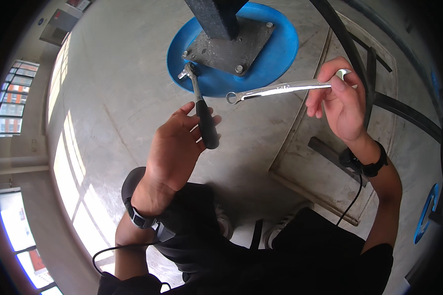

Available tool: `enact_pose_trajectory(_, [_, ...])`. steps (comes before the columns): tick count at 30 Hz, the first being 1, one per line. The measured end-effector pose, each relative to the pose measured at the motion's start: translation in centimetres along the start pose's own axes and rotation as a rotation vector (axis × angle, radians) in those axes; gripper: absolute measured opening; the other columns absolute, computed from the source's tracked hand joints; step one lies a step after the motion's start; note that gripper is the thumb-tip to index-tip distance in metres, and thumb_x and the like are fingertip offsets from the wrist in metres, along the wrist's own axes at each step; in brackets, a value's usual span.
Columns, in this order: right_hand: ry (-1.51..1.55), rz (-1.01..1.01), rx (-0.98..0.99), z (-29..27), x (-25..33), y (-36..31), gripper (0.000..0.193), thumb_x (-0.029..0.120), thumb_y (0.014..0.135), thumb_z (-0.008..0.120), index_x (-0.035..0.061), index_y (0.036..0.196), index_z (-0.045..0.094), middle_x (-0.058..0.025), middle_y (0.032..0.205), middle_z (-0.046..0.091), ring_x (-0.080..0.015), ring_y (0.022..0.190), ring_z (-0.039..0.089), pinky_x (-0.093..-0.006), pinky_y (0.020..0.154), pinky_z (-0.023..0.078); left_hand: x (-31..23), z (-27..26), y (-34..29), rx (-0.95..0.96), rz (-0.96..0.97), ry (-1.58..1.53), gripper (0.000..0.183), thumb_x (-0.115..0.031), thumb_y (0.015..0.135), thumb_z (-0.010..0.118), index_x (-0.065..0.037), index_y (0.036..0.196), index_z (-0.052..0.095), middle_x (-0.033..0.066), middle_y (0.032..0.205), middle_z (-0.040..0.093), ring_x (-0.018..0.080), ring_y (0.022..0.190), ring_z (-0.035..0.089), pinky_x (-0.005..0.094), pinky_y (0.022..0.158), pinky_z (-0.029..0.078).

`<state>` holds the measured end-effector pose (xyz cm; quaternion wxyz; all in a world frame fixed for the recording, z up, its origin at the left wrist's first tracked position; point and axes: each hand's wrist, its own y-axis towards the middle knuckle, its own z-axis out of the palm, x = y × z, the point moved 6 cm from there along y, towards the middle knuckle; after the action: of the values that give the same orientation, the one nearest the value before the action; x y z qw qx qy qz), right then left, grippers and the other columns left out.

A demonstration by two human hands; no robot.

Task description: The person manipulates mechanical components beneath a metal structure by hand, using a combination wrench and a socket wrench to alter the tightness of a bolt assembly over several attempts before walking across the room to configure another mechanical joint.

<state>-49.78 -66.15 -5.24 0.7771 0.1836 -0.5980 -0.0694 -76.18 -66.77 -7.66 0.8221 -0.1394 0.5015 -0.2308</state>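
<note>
My left hand is loosely closed around the black handle of a ratchet wrench. Its thumb lies along the left side, and fingertips show past the right side. The chrome ratchet head is by the near-left corner of a dark steel base plate, close to a bolt; whether it touches that bolt I cannot tell. A long chrome combination wrench is pinched near its open end in my right hand. Its ring end points left, just off the rim of a blue round disc beneath the plate.
A dark square post rises from the plate, with more bolts at its corners. On the right, curved black tubes stand over a shallow metal tray with a dark bar. Cables hang from both wrists.
</note>
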Motion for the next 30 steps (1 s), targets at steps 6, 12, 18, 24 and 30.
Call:
enact_pose_trajectory(6, [-0.140, -0.137, -0.008, 0.7, -0.3, -1.3, 0.016, 0.016, 0.089, 0.056, 0.0048, 0.089, 0.045, -0.0162, 0.076, 0.066, -0.0155, 0.063, 0.064, -0.0232, 0.053, 0.048, 0.1, 0.0, 0.0, 0.019, 0.000, 0.005, 0.039, -0.015, 0.087, 0.045, -0.003, 0.123, 0.038, 0.0166, 0.118, 0.054, 0.0271, 0.110, 0.052, 0.0407, 0.094, 0.039])
enact_pose_trajectory(12, [-0.310, -0.146, -0.007, 1.5, -1.1, -2.0, 0.021, 0.014, 0.086, 0.065, 0.0042, 0.085, 0.046, -0.0126, 0.078, 0.068, -0.0127, 0.069, 0.066, -0.0197, 0.055, 0.048, 0.1, 0.4, 0.0, 0.015, 0.009, 0.029, 0.038, -0.014, 0.086, 0.046, -0.002, 0.122, 0.039, 0.0164, 0.117, 0.054, 0.0268, 0.110, 0.052, 0.0393, 0.094, 0.040])
enact_pose_trajectory(18, [-0.519, -0.140, -0.050, 1.2, -1.1, -2.1, 0.019, 0.013, 0.089, 0.060, 0.0035, 0.084, 0.044, -0.0138, 0.079, 0.068, -0.0137, 0.067, 0.066, -0.0215, 0.058, 0.049, 0.0, 0.3, 0.0, 0.005, 0.012, 0.047, 0.037, -0.013, 0.086, 0.046, -0.002, 0.122, 0.040, 0.0162, 0.117, 0.054, 0.0267, 0.110, 0.052, 0.0394, 0.095, 0.040])
enact_pose_trajectory(24, [-0.447, -0.065, -0.203, 0.7, -1.3, -2.2, 0.021, 0.014, 0.086, 0.065, 0.0043, 0.082, 0.047, -0.0089, 0.076, 0.069, -0.0092, 0.063, 0.065, -0.0182, 0.055, 0.043, -0.1, 0.3, -0.1, -0.008, 0.025, 0.056, 0.037, -0.014, 0.087, 0.046, -0.003, 0.122, 0.042, 0.0156, 0.116, 0.055, 0.0265, 0.110, 0.053, 0.0391, 0.094, 0.040])
enact_pose_trajectory(30, [-0.556, -0.176, 0.081, 1.7, -1.1, -3.1, 0.019, 0.012, 0.091, 0.054, 0.0016, 0.093, 0.038, -0.0235, 0.090, 0.065, -0.0186, 0.072, 0.066, -0.0280, 0.064, 0.053, -0.1, 0.1, 0.0, 0.001, 0.017, 0.058, 0.035, -0.014, 0.087, 0.046, -0.003, 0.120, 0.044, 0.0153, 0.116, 0.055, 0.0266, 0.110, 0.053, 0.0390, 0.094, 0.040])
